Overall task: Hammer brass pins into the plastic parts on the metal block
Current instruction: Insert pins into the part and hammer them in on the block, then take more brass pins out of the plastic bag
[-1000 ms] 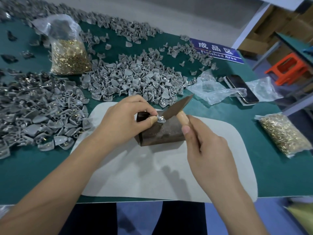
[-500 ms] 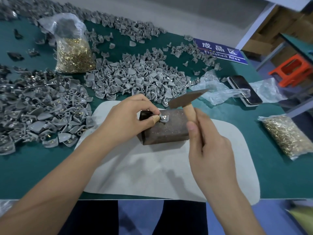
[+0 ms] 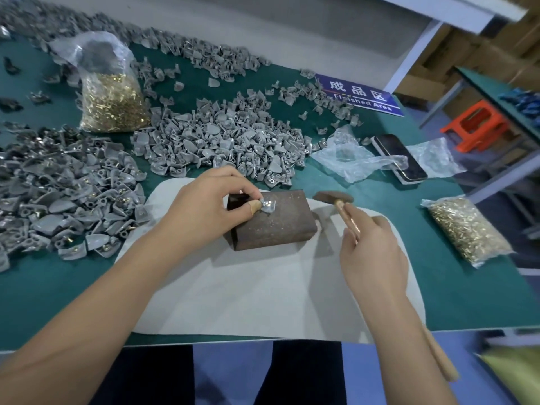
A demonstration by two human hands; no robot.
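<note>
A rusty brown metal block (image 3: pixel 274 226) stands on a pale mat (image 3: pixel 263 287) in the middle of the green table. My left hand (image 3: pixel 204 211) pinches a small grey plastic part (image 3: pixel 268 205) on the block's top, thumb wrapped in tape. My right hand (image 3: pixel 371 252) grips the wooden handle of a small hammer (image 3: pixel 331 197); its head hangs just right of the block, off the part. Whether a brass pin sits in the part is too small to tell.
Heaps of grey plastic parts (image 3: pixel 222 138) lie behind and to the left (image 3: pixel 58 188). Bags of brass pins stand at the back left (image 3: pixel 112 103) and right (image 3: pixel 464 229). A phone (image 3: pixel 399 159), crumpled plastic and a blue sign (image 3: pixel 359 95) lie at the right.
The hammer head has swung away from the part, moving right and down beside the block. My left hand keeps its pinch on the part.
</note>
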